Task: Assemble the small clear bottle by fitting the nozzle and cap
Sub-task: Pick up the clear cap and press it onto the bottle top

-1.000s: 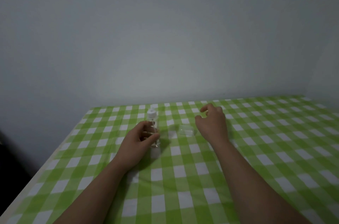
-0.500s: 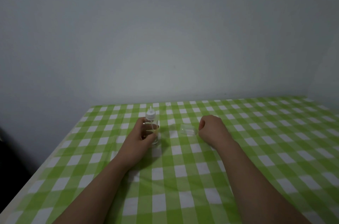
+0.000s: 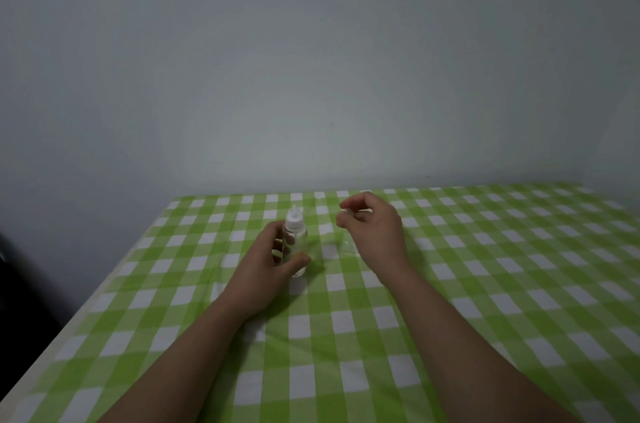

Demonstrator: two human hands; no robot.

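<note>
The small clear bottle (image 3: 295, 242) stands upright on the green checked tablecloth (image 3: 346, 318), with a white nozzle (image 3: 294, 214) on its top. My left hand (image 3: 266, 266) is wrapped around the bottle's lower body from the left. My right hand (image 3: 374, 232) hovers just right of the bottle, thumb and forefinger pinched together near a small pale glint. Whether those fingers hold anything is unclear. A faint clear shape, perhaps the clear cap (image 3: 347, 244), shows on the cloth under that hand's left edge.
The table's left edge (image 3: 86, 301) runs diagonally, with dark floor beyond it. A plain grey wall (image 3: 311, 76) stands right behind the table's far edge. Checked cloth stretches to the right and towards me.
My right hand dropped to the clear cap on the cloth with fingers closing, then rose and moved slightly back with fingertips pinched. My left hand stayed on the bottle.
</note>
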